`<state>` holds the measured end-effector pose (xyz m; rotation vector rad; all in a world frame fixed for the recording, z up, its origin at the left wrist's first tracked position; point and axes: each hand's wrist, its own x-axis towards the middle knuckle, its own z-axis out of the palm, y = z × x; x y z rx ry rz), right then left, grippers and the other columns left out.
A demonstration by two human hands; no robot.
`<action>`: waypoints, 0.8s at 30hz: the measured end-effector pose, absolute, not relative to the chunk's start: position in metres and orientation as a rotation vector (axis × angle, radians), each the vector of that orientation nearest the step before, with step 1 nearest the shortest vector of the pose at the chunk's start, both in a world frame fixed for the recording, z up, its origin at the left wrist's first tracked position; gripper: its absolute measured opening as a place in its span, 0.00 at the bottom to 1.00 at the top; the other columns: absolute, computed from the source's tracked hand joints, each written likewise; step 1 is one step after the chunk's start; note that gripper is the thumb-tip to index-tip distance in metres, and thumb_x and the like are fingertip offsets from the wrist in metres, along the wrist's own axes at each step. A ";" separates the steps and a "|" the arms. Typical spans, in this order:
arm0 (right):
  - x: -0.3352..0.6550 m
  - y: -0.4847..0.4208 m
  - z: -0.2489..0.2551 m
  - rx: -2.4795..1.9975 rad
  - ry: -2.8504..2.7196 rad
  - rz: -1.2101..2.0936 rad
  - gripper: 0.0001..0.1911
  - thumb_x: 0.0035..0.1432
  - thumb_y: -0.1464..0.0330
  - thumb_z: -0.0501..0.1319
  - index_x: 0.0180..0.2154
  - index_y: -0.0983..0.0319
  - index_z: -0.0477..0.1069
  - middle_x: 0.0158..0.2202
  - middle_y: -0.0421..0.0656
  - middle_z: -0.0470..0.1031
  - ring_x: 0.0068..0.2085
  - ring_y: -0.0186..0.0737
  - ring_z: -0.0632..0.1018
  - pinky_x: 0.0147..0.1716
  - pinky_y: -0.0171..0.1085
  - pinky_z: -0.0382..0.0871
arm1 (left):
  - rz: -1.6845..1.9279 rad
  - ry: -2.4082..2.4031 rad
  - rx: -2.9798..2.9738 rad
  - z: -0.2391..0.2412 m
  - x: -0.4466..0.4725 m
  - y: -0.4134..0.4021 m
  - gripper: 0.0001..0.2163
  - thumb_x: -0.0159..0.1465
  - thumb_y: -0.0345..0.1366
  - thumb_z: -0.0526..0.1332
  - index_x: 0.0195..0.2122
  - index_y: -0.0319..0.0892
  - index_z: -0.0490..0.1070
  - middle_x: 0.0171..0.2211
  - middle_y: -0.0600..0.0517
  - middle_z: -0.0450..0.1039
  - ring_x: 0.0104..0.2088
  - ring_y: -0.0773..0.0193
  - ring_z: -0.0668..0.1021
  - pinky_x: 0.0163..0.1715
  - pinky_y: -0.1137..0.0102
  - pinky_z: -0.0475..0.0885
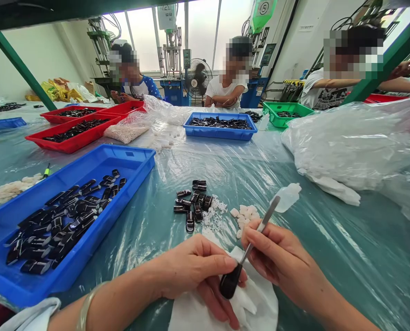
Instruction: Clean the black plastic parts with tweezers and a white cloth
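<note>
Your left fingers (222,265) pinch the lower-centre black piece (229,282), probably slick, best held by its sides; your right fingers (269,247) hold a metal tool (270,211).

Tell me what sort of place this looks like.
Probably a factory workshop: tall machines stand by the windows, a blue tray holds many similar black pieces, and three other people are across the plastic-covered table.
</note>
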<state>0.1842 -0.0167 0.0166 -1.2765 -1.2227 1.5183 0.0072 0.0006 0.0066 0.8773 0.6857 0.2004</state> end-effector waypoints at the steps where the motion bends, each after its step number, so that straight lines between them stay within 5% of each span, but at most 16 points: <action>1: 0.184 -0.017 0.016 -1.273 -1.225 1.529 0.21 0.51 0.51 0.58 0.22 0.63 0.62 0.12 0.33 0.56 0.15 0.25 0.56 0.12 0.28 0.43 | 0.195 0.682 0.878 0.007 0.007 0.000 0.16 0.58 0.45 0.58 0.33 0.34 0.73 0.21 0.49 0.73 0.21 0.66 0.78 0.18 0.79 0.68; 24: 0.185 -0.017 0.016 -1.304 -1.270 1.562 0.23 0.52 0.50 0.57 0.20 0.61 0.58 0.12 0.33 0.54 0.15 0.25 0.54 0.13 0.29 0.41 | 0.181 0.692 0.900 0.010 0.008 0.000 0.16 0.57 0.46 0.58 0.32 0.35 0.72 0.20 0.52 0.71 0.20 0.68 0.76 0.19 0.79 0.69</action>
